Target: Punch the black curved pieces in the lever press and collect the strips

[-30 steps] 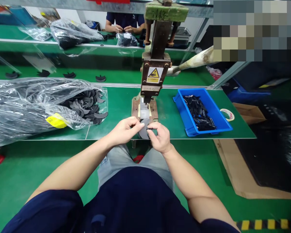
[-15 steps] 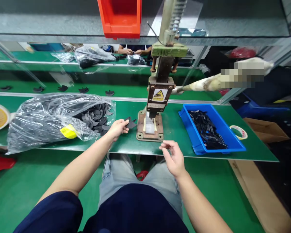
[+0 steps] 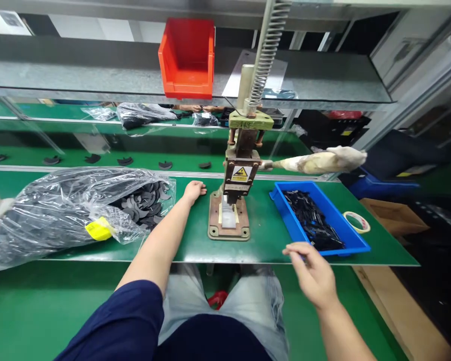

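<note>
My left hand (image 3: 194, 192) is over the green bench, left of the hand press (image 3: 240, 173). Its fingers are curled together, with no part visible in them. A dark curved part (image 3: 205, 165) lies beyond it on the green strip behind the metal rail, at the right end of a spaced row of similar parts. My right hand (image 3: 315, 275) is at the bench's front edge, near the front left corner of the blue bin (image 3: 355, 233). Its fingers are loosely bent, thumb apart, and nothing held is visible. The press's base holds a pale translucent block (image 3: 228, 219).
A clear bag (image 3: 56, 210) full of dark curved parts lies open at left. Small black pieces (image 3: 311, 215) fill the blue bin, with a tape roll (image 3: 357, 222) beside it. The press lever (image 3: 319, 163) sticks out right. A red bin (image 3: 188, 85) sits on the shelf above.
My left hand has let go of the dark curved part, and another now lies in the row behind the rail. My right hand has moved right, towards the blue bin. The view has tilted up.
</note>
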A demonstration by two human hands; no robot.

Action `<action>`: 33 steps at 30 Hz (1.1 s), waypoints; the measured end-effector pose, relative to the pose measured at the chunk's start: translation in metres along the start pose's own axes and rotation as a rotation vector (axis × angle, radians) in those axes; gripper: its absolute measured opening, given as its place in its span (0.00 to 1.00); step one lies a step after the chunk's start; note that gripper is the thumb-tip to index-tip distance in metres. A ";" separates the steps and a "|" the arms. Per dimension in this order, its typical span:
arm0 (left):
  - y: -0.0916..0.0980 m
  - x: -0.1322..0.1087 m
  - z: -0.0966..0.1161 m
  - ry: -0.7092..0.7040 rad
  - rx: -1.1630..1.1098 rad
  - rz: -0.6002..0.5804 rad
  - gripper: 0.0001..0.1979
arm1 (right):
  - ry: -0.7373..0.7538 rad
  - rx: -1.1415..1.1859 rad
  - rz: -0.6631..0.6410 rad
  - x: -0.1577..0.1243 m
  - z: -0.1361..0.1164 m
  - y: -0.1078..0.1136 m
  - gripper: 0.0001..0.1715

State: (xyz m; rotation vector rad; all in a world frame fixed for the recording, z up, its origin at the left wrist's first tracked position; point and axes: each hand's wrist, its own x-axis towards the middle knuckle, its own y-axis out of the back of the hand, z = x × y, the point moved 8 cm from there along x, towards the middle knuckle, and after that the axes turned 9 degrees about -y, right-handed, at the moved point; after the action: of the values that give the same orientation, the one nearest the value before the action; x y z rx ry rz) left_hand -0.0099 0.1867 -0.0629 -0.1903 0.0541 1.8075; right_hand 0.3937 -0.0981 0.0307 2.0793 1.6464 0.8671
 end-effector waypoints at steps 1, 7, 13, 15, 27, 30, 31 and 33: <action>0.004 -0.009 -0.006 -0.017 0.012 -0.010 0.10 | -0.048 -0.083 0.018 0.013 0.013 0.013 0.19; 0.030 -0.078 -0.022 -0.157 0.135 -0.167 0.23 | -0.295 -0.447 -0.128 0.114 0.085 0.056 0.23; 0.047 -0.152 -0.035 -0.280 0.224 -0.244 0.33 | -0.462 -0.701 -0.454 0.140 0.124 0.024 0.25; 0.050 -0.168 -0.035 -0.298 0.246 -0.248 0.32 | -0.494 -0.733 -0.466 0.136 0.128 0.019 0.26; 0.055 -0.176 -0.033 -0.326 0.303 -0.203 0.27 | -0.474 -0.414 -0.058 0.110 0.089 0.073 0.23; 0.059 -0.178 -0.030 -0.326 0.258 -0.151 0.23 | -0.415 -0.182 0.046 0.092 0.064 0.075 0.25; 0.059 -0.182 -0.026 -0.335 0.250 -0.127 0.21 | -0.390 -0.092 0.052 0.084 0.055 0.069 0.27; 0.052 -0.198 -0.011 -0.403 0.257 -0.097 0.18 | -0.342 0.089 0.028 0.066 0.033 0.048 0.32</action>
State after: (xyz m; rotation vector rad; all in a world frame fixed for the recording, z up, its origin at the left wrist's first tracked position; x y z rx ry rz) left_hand -0.0137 -0.0173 -0.0456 0.3486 -0.0097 1.6935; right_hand 0.4599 -0.0440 0.0517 2.1688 1.4971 0.4200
